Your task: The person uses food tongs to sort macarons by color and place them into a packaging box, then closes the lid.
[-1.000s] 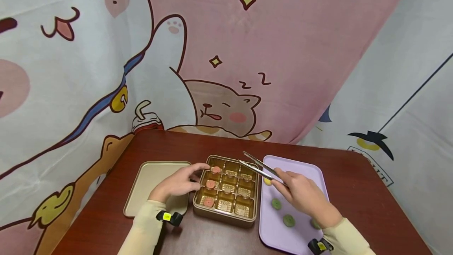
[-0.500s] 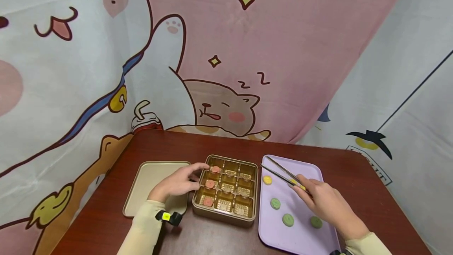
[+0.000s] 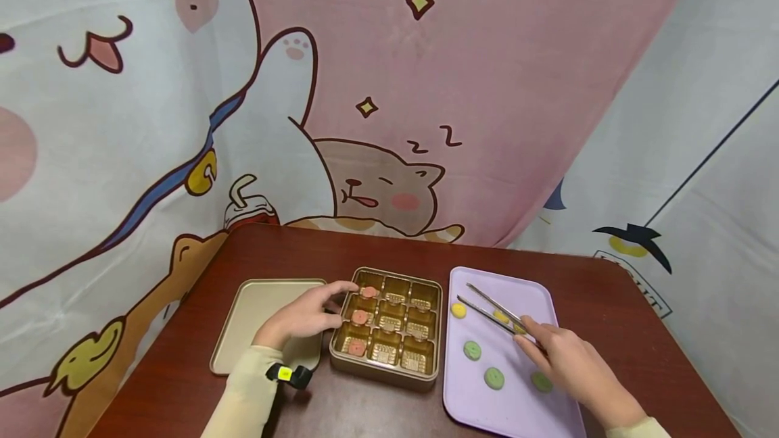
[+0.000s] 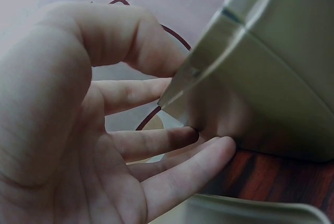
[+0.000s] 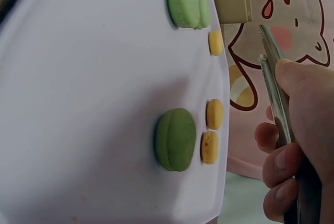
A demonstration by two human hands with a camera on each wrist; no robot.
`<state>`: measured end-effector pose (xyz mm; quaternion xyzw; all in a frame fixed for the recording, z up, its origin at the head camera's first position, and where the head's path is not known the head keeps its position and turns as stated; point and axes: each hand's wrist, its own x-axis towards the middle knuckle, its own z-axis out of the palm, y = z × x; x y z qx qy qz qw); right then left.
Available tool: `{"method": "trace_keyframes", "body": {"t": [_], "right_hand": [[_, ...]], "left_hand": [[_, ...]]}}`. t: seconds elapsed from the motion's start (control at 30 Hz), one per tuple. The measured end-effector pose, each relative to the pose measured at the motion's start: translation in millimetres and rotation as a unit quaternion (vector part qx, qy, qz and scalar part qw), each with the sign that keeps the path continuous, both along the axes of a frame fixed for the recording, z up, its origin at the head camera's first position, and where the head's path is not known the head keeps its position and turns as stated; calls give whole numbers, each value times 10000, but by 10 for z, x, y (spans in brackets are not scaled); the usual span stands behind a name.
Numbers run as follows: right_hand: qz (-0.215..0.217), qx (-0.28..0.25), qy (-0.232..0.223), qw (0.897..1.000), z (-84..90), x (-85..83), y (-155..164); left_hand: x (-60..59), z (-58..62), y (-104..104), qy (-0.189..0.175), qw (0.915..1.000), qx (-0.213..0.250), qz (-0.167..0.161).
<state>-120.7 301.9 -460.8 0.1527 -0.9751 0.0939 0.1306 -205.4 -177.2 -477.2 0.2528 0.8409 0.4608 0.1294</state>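
My right hand (image 3: pixel 566 357) grips metal tongs (image 3: pixel 487 315) over the lilac tray (image 3: pixel 465 407). The tips stand apart with nothing between them, near the yellow macarons (image 3: pixel 459 311). Green macarons (image 3: pixel 495 378) lie nearer on the same tray; the right wrist view shows three yellow macarons (image 5: pixel 214 114) and three green macarons (image 5: pixel 176 139). My left hand (image 3: pixel 304 316) touches the left side of a gold tin (image 3: pixel 383 369), its fingers loosely extended along the wall. Inside, a divided insert holds pink macarons (image 3: pixel 357 347) in the left column; its other compartments hold nothing.
A flat gold lid or tray (image 3: pixel 262 313) lies to the left of the tin, partly beneath my left forearm. The dark red wooden table (image 3: pixel 365 245) meets a printed cartoon cloth (image 3: pixel 517 86) at the back.
My right hand and the tongs have moved right, from above the tin's right edge to over the lilac tray. My left hand has stayed at the tin.
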Motion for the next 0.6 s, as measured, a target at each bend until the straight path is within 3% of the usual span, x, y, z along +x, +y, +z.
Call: {"method": "trace_keyframes", "body": {"t": [0.17, 0.6], "right_hand": [[105, 89, 90, 9999, -67, -8, 0], [-158, 189, -594, 9979, -119, -11, -27]], "left_hand": [[-4, -7, -10, -9, 10000, 0, -13], [0, -8, -7, -7, 10000, 15, -25]]}}
